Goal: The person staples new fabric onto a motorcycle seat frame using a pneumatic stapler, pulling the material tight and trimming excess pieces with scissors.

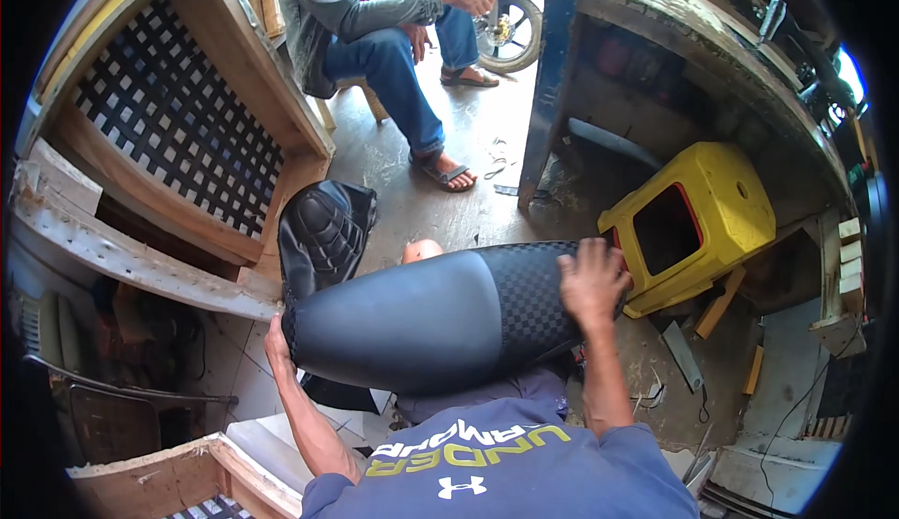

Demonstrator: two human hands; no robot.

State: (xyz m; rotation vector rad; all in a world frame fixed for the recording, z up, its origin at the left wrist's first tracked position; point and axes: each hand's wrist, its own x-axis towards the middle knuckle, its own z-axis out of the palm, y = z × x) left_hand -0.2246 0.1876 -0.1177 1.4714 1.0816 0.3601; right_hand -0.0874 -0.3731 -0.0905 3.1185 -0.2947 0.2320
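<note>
The black motorcycle seat (403, 322) lies across the lap (538, 395); the left hand (277, 343) braces its nine-o'clock end, finger closure unclear; the right hand (595, 280) rests wide-spread at three o'clock; uneven pressure could roll it toward the yellow plastic stool (744, 200), two o'clock.

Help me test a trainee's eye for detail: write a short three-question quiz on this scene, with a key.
1. Multiple choice: which part of the long dark seat is the right hand on?
A) the smooth section
B) the checkered section

2. True or false: the left hand and the right hand are at the same end of the seat.

3. Fill in the blank: the stool beyond the seat's right end is mainly ____ in colour.

Key: 1. B. 2. False; they are at opposite ends. 3. Yellow.
</note>
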